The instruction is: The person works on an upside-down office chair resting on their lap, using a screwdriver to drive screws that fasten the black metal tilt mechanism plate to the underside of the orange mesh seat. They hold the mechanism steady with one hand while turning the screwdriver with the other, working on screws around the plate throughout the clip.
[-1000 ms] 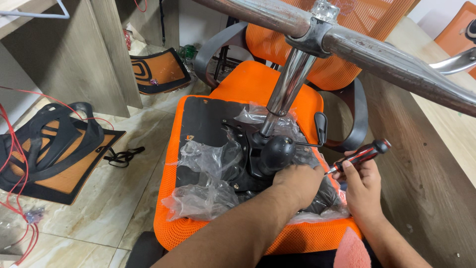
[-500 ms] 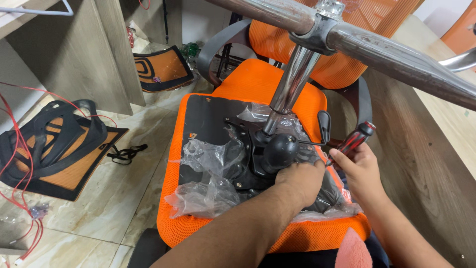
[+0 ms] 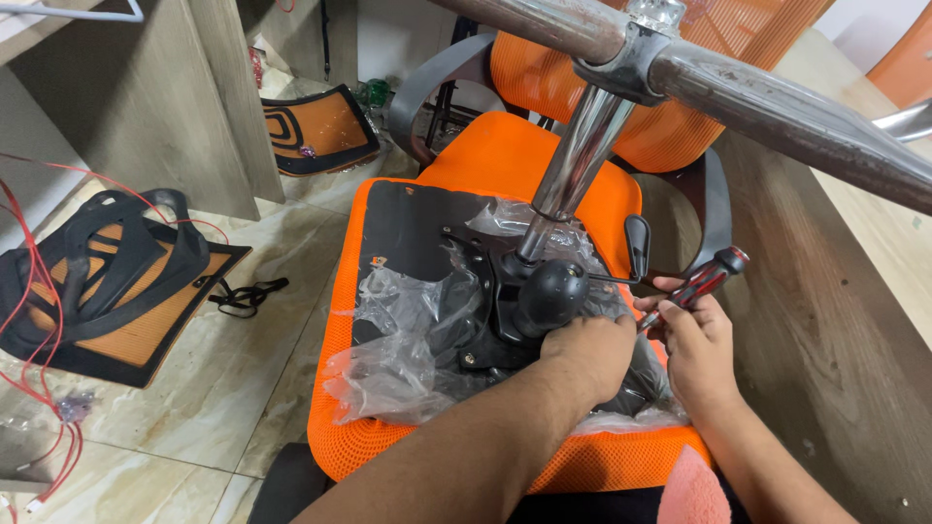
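Gripping the screwdriver (image 3: 701, 283) in a clenched right hand (image 3: 697, 342), the person has tilted it upright since a second ago; the left hand (image 3: 590, 351) stays closed on the black mechanism (image 3: 505, 306) atop the orange seat (image 3: 359, 427).

Orange mesh-cloth seat (image 3: 505, 160), crinkled glossy clear plastic wrap (image 3: 408, 340), shiny scuffed metal column (image 3: 582, 155), matt wooden desk (image 3: 825, 320).

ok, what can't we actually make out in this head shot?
- Screwdriver tip: hidden behind the left hand and right hand.
- Mechanism plate fasteners: veiled by crumpled plastic wrap.
- Chrome base: arms cut off by top and right edges.
- Red wires: ends run off the left edge.
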